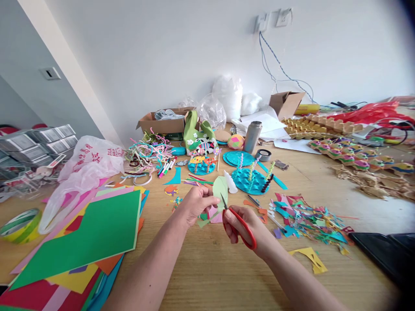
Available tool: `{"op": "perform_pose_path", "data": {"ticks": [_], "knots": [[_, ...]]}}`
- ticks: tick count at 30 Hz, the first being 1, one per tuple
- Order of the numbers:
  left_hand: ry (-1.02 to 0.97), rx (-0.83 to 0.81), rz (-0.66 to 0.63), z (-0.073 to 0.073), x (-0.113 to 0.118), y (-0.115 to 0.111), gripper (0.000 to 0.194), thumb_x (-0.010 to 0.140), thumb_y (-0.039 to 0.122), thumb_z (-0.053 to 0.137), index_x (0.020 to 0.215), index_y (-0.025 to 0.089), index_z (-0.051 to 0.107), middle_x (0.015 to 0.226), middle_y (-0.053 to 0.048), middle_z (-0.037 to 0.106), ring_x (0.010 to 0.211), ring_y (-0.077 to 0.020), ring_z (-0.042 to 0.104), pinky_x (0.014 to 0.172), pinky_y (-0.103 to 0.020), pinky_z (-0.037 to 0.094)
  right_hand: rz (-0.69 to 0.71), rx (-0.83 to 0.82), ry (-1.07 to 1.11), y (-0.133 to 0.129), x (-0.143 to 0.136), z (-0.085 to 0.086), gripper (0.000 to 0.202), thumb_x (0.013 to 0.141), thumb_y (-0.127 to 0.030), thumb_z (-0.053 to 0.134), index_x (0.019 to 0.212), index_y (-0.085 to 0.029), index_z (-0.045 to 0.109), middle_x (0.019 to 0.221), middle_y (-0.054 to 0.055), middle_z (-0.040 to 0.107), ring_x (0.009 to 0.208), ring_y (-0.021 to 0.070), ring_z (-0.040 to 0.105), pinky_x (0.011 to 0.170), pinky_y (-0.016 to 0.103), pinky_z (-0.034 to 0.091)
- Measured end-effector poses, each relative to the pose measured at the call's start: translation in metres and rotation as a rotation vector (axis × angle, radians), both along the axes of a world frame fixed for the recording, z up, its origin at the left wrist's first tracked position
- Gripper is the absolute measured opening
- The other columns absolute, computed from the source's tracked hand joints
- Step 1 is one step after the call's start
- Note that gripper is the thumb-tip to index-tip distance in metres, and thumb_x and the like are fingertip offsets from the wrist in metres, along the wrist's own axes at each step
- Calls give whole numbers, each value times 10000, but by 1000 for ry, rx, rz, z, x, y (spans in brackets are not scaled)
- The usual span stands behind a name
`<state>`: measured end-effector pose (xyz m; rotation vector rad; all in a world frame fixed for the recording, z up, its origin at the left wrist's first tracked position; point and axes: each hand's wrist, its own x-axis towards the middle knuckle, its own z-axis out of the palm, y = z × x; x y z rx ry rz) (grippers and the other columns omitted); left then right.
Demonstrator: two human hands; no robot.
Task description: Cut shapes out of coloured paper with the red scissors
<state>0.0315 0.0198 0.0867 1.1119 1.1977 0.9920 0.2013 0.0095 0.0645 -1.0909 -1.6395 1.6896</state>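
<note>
Above the wooden table [184,276], your left hand [198,203] pinches 1 pale green paper piece [221,186], while your right hand [244,220] grips the red-handled scissors [253,242], their blades overlapping the piece.

Single head-worn cam, wide, looks forward and down over the tabletop [210,276]. Left hand [198,204] and right hand [251,218] sit close in, around mid-frame; wall [155,56] beyond fills the top.
</note>
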Motion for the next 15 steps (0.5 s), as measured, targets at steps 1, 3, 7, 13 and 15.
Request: {"op": "perform_pose_path", "data": {"ticks": [1, 3, 7, 13, 15], "knots": [[3, 3, -1, 0, 0, 0, 212, 611, 318, 685, 639, 125, 602, 576, -13, 592, 448, -52, 397, 440, -198, 246, 8, -1, 8, 0, 0, 1, 487, 749, -644, 595, 659, -178, 487, 541, -13, 565, 433, 99, 511, 437, 220, 326], [5, 5, -6, 1, 0, 0, 210, 600, 314, 690, 630, 126, 601, 567, -3, 576, 447, -52, 388, 439, -201, 242, 18, -2, 22, -1, 0, 2, 487, 761, -644, 584, 666, -174, 499, 551, -12, 566, 441, 99, 510, 449, 222, 331], [4, 5, -12, 0, 0, 0, 209, 590, 311, 696, 625, 130, 598, 555, 12, 552, 442, -51, 373, 438, -208, 237, 23, 0, 32, -1, 0, 2, 487, 771, -646, 575, 674, -173, 510, 562, -10, 572, 452, 99, 509, 456, 223, 330], [24, 10, -19, -2, -1, 1, 202, 605, 315, 681, 617, 134, 591, 532, 18, 540, 428, -51, 364, 444, -214, 242, 9, 2, -4, -1, -1, 2, 500, 748, -667, 581, 665, -180, 499, 543, -13, 568, 443, 101, 507, 434, 220, 316], [22, 7, -16, -1, -1, 0, 202, 599, 314, 682, 622, 133, 596, 549, 10, 558, 434, -52, 375, 445, -213, 248, 4, -1, -16, 0, 0, 1, 499, 734, -666, 596, 662, -183, 489, 539, -14, 568, 435, 101, 507, 425, 218, 315]]}}
